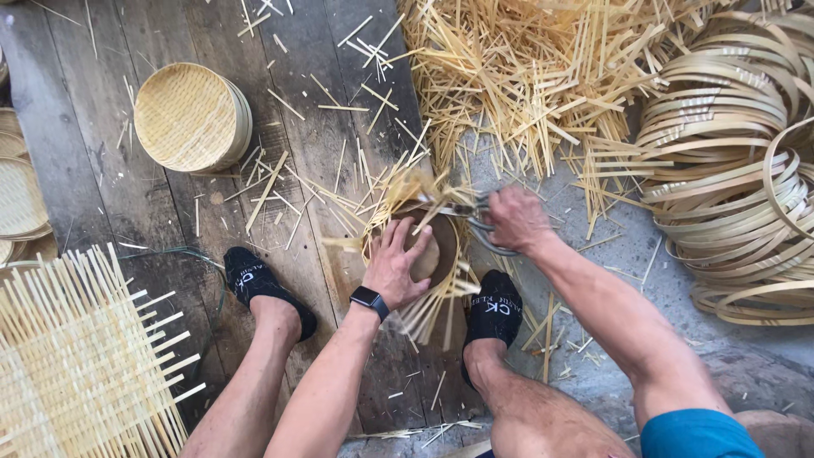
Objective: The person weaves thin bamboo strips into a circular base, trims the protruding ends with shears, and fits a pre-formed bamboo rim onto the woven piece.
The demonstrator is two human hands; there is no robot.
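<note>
1. Two black-shod feet flank the round bamboo tray (424,246); loose bamboo strips (526,76) crowd its far edge.
2. Worn plank floor (93,102); coiled hoops (729,170) lie right of the tray, a woven mat (76,356) left.
3. Left hand (394,267) presses the tray, fingers spread; right hand (515,219) is clenched around shears (475,222) at its rim.

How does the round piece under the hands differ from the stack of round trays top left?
The piece under the left hand has long loose strip ends sticking out all round; the stacked trays have clean trimmed rims. The piece is single and being cut by scissors in the right hand; the trays sit untouched. Both are round pale woven bamboo.
</note>
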